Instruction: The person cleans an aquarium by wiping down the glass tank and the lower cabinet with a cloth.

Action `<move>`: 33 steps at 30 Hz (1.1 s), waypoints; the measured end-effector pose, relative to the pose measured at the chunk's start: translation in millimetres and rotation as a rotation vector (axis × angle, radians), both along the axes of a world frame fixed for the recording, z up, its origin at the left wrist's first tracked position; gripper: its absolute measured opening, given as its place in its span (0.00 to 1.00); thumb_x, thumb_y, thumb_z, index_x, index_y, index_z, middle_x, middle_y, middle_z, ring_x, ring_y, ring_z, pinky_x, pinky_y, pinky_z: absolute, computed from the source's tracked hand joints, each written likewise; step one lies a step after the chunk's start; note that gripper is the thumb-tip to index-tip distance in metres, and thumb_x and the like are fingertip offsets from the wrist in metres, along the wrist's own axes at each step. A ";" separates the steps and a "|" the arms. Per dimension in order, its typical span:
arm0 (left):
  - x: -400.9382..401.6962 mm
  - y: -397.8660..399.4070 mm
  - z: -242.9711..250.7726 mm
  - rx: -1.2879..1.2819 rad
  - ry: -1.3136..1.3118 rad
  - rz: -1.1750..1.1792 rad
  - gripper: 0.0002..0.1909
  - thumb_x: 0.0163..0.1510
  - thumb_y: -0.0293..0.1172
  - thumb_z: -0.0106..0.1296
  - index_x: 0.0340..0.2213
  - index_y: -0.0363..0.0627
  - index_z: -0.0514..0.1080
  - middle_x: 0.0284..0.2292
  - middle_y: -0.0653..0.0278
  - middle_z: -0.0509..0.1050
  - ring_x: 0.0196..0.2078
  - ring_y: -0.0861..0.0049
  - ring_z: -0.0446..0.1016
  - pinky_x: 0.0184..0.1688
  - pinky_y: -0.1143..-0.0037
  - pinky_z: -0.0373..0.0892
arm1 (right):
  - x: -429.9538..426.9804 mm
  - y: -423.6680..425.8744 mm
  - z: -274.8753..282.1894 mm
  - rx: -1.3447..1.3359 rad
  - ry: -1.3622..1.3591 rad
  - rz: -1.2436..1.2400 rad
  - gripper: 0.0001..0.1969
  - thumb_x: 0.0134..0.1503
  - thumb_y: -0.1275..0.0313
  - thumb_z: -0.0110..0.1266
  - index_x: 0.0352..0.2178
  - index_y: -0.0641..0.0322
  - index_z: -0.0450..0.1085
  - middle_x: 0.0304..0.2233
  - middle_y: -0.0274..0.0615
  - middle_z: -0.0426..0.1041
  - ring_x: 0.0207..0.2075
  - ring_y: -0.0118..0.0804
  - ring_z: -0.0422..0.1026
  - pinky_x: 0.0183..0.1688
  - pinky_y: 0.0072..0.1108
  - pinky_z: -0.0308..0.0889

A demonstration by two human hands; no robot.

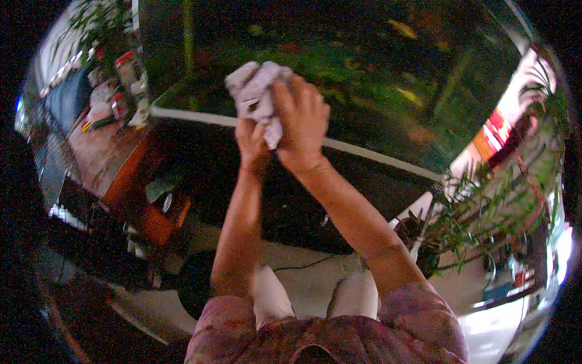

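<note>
Both my hands are raised before the glass wall of an aquarium (pixel 363 95), with a crumpled pale cloth (pixel 261 91) between them. My left hand (pixel 252 139) grips the cloth's lower left part. On the cloth's right side lies my right hand (pixel 302 118), its fingers pointing up and partly over the cloth, slightly blurred. Whether the cloth touches the glass I cannot tell. A light strip (pixel 382 158) along the tank's lower edge passes behind my hands. Greenery and a few yellow shapes show dimly in the glass.
On the left, an orange-sided cabinet (pixel 125 175) carries several small items. A leafy plant (pixel 473 227) stands at the right, near a red and orange object (pixel 493 134). A thin dark cable (pixel 304 265) lies on the floor by my legs.
</note>
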State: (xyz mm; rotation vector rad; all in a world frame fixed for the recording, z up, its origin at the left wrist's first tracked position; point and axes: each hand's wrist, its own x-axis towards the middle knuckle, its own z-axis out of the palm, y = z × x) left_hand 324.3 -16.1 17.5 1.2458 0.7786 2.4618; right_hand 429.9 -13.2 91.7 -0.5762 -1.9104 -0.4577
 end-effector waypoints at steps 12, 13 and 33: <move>-4.7 19.5 -23.0 0.023 0.334 0.511 0.20 0.55 0.36 0.45 0.45 0.33 0.65 0.41 0.57 0.72 0.39 0.71 0.73 0.38 0.73 0.69 | 121.2 19.4 -12.9 -0.147 -0.193 0.354 0.29 0.43 0.70 0.53 0.51 0.61 0.60 0.55 0.48 0.56 0.57 0.51 0.53 0.57 0.36 0.49; -6.3 13.1 -22.5 -0.098 0.378 0.646 0.21 0.55 0.38 0.46 0.44 0.34 0.66 0.40 0.57 0.72 0.38 0.71 0.73 0.37 0.73 0.69 | 141.6 27.8 -17.9 -0.115 -0.007 0.228 0.22 0.47 0.70 0.51 0.46 0.63 0.64 0.51 0.47 0.63 0.54 0.49 0.58 0.56 0.36 0.53; 27.9 -47.5 33.5 -0.265 0.537 1.553 0.36 0.43 0.29 0.56 0.53 0.35 0.54 0.54 0.48 0.54 0.56 0.52 0.55 0.55 0.62 0.55 | 295.3 119.1 -40.5 -0.375 0.737 -0.271 0.34 0.58 0.52 0.37 0.58 0.65 0.43 0.58 0.59 0.47 0.57 0.53 0.53 0.55 0.35 0.50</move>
